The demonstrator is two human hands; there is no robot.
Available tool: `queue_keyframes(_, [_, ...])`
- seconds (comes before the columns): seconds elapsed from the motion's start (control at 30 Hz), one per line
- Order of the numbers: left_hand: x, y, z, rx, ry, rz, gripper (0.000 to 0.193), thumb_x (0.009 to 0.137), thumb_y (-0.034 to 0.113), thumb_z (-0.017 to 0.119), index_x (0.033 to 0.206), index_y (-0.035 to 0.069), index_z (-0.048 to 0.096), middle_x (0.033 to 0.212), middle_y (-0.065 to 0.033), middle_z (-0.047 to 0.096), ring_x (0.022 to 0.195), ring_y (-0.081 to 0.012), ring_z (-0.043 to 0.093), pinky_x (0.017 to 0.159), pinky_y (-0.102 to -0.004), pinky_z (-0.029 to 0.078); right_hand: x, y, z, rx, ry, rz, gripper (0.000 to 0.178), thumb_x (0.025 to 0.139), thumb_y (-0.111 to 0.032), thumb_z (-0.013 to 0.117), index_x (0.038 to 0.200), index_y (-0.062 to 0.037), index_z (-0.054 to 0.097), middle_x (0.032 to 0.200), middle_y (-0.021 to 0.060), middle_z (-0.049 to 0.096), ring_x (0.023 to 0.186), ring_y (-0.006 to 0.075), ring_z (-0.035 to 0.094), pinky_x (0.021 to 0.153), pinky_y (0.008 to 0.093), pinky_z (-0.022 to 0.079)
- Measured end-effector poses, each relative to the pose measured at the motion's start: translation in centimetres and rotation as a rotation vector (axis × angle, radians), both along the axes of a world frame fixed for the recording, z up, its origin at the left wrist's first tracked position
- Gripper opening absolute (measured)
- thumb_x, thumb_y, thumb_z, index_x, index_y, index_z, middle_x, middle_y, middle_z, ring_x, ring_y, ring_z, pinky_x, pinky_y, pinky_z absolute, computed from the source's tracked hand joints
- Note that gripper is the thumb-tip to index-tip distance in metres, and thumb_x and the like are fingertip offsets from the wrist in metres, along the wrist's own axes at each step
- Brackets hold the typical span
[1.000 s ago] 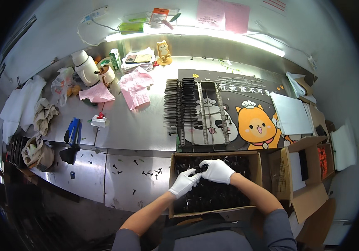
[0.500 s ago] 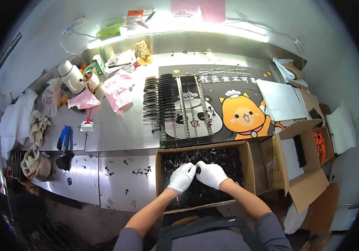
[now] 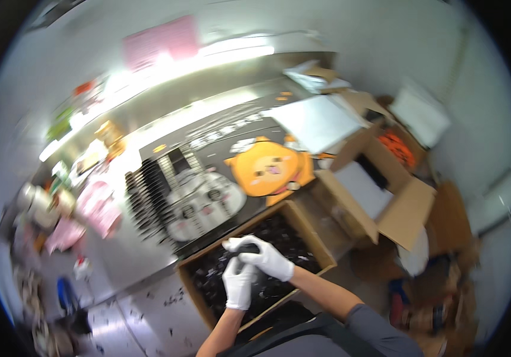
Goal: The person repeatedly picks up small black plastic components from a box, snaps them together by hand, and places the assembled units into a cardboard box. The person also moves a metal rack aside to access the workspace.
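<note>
In the head view, my gloved hands meet over an open cardboard box (image 3: pixel 312 233) filled with small glossy black parts (image 3: pixel 288 238). My right hand (image 3: pixel 267 258), in a white glove, has its fingers curled around a dark piece (image 3: pixel 247 249). Just below it, my left hand (image 3: pixel 239 285), also white-gloved, is closed with its fingertips up against the same piece. Motion blur and the gloves hide the piece's shape. Beyond the box lies a printed mat (image 3: pixel 208 152) bearing a metal rack (image 3: pixel 164 166) and rows of thin black pieces (image 3: pixel 155 184).
On the right stands an open cardboard carton (image 3: pixel 407 217), with a bin of orange items (image 3: pixel 396 147) behind it. White sheets (image 3: pixel 315 122) lie at the mat's far right. Pink papers (image 3: pixel 99 205) and a blue tool (image 3: pixel 65 293) are on the left; loose black parts dot the steel surface (image 3: pixel 166 315).
My head has turned and tilted, so the whole scene looks rotated and blurred. My hands have drawn together, the right now partly above the left, with a dark piece between them.
</note>
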State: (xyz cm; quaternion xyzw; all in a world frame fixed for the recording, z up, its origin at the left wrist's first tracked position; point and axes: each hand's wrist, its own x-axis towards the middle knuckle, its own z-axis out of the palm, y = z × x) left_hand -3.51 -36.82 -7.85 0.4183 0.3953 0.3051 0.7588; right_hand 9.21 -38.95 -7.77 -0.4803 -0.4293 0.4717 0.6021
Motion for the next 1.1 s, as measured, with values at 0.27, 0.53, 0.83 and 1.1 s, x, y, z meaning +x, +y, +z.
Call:
queue_keyframes(0.27, [10.1,-0.3,3.5,1.417,0.202,0.139,0.030,0.062,-0.003,0.072,0.089,0.007,0.064,0.088,-0.0099,0.059,0.078,-0.0284,0.060,0.068,-0.0370,0.051,6.7,-5.0,6.3,-0.098,-0.778,-0.584,0.045,0.094,-0.036,0.054,0.125,-0.0042,0.052,0.092,0.0145,0.063,0.084,0.0293,0.065,0.076,0.0385,0.052])
queue_keyframes(0.53, [17.2,-2.3,7.5,1.168,-0.195,-0.414,0.033,0.070,-0.006,0.070,0.102,0.004,0.067,0.104,-0.0132,0.066,0.088,-0.0263,0.065,0.076,-0.0320,0.054,27.8,-14.8,10.7,-0.287,-0.494,-0.541,0.022,0.093,-0.021,0.053,0.109,-0.0100,0.061,0.084,0.0014,0.058,0.067,0.0107,0.057,0.055,0.0268,0.051])
queue_keyframes(0.83, [23.7,-0.3,5.2,0.630,0.131,-0.254,0.029,0.073,-0.015,0.060,0.099,-0.003,0.066,0.099,-0.0091,0.063,0.094,-0.0189,0.060,0.091,-0.0297,0.045,54.4,-23.1,-5.2,-1.644,-0.919,-0.840,0.038,0.094,-0.022,0.042,0.126,-0.0051,0.052,0.126,0.0208,0.060,0.118,0.0368,0.058,0.097,0.0450,0.047])
queue_keyframes(1.1, [25.3,3.0,3.5,0.428,0.176,-0.128,0.014,0.085,-0.005,0.052,0.096,-0.001,0.060,0.093,-0.0066,0.059,0.059,-0.0042,0.043,0.051,-0.0183,0.032,53.0,-20.5,-9.6,-1.375,-0.630,-1.375,0.051,0.088,-0.023,0.059,0.136,-0.0108,0.046,0.128,0.0211,0.056,0.115,0.0373,0.058,0.098,0.0429,0.047])
